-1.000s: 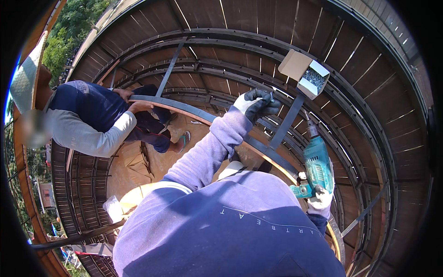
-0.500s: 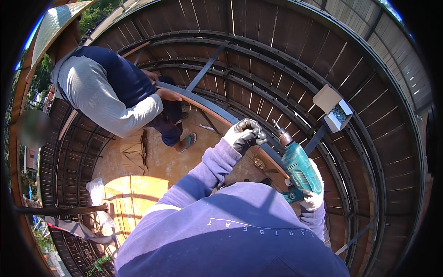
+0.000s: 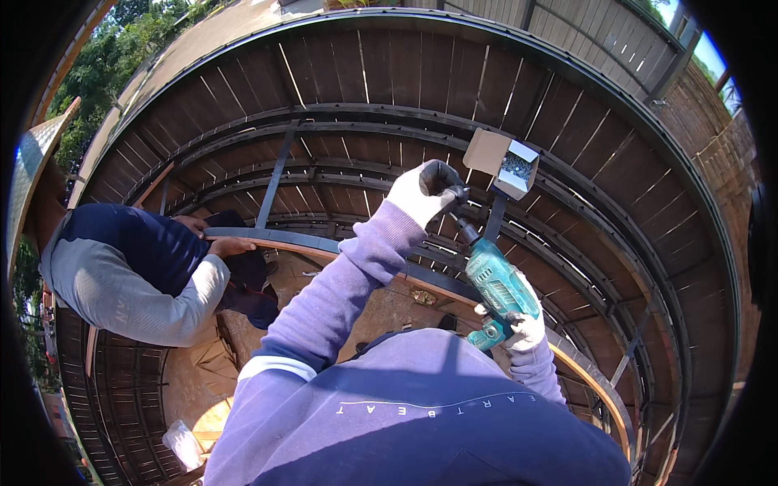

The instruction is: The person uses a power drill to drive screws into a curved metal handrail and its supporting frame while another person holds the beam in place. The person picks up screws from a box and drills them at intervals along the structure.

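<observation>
My right hand (image 3: 525,324), in a pale glove, grips a teal power drill (image 3: 500,279) by its handle. The drill's dark chuck (image 3: 468,232) points up and to the left. At its tip is my left hand (image 3: 429,193), in a white glove with dark fingers. Thumb and fingertips are pinched together there, and whatever they hold is too small to make out. Below my left forearm runs a curved strip (image 3: 304,240), grey on top with a wooden edge. An open cardboard box of small screws (image 3: 516,170) rests on the framing beyond the drill.
A co-worker in a grey sleeve (image 3: 138,300) bends over at the left, with a hand (image 3: 231,246) on the strip's far end. Dark curved rails (image 3: 365,128) and a slatted wall (image 3: 389,73) sweep round us. Flat brown pieces (image 3: 212,356) lie on the floor below.
The view has swung to the right, so the co-worker and the screw box sit further left. My left fingertips have come to the drill's tip from a short way off.
</observation>
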`<state>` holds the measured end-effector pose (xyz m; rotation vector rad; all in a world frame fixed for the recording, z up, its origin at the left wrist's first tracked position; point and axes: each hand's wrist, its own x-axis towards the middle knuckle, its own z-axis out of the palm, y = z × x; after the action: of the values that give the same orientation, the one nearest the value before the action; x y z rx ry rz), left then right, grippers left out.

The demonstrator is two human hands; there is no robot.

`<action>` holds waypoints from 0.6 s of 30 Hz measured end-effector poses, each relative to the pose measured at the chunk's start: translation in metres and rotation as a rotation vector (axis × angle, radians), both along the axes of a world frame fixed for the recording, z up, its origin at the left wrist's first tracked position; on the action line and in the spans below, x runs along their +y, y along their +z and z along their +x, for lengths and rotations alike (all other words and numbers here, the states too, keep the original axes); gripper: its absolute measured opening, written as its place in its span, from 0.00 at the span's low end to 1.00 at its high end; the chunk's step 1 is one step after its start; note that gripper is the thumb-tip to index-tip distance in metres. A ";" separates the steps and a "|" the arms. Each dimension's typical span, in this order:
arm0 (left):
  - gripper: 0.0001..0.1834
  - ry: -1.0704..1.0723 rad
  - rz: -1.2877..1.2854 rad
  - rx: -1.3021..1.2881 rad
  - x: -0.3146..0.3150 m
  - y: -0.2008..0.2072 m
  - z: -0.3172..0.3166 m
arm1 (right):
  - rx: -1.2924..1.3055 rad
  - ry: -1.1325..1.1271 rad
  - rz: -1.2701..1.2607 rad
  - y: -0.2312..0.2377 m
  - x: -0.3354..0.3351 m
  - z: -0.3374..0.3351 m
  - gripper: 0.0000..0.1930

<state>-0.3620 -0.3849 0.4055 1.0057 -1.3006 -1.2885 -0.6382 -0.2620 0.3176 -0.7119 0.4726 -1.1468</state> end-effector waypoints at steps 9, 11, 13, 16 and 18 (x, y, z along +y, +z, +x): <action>0.22 -0.102 -0.133 -1.234 -0.209 -0.054 -0.141 | -0.009 -0.329 0.029 -0.021 0.023 -0.078 0.49; 0.23 -0.134 -0.105 -1.274 -0.226 -0.067 -0.149 | -0.020 -0.369 0.055 -0.024 0.022 -0.090 0.49; 0.23 -0.137 -0.108 -1.269 -0.228 -0.063 -0.160 | -0.009 -0.412 0.081 -0.027 0.024 -0.104 0.49; 0.19 -0.080 -0.096 -1.141 -0.229 -0.060 -0.156 | -0.011 -0.386 0.070 -0.028 0.017 -0.113 0.50; 0.16 -0.071 -0.027 -0.949 -0.224 -0.058 -0.143 | -0.033 -0.345 0.059 -0.028 0.008 -0.112 0.50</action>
<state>-0.5047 -0.6084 0.3480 1.6565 -2.0519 -0.8278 -0.7507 -0.2538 0.2900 -0.5725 0.6150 -1.4590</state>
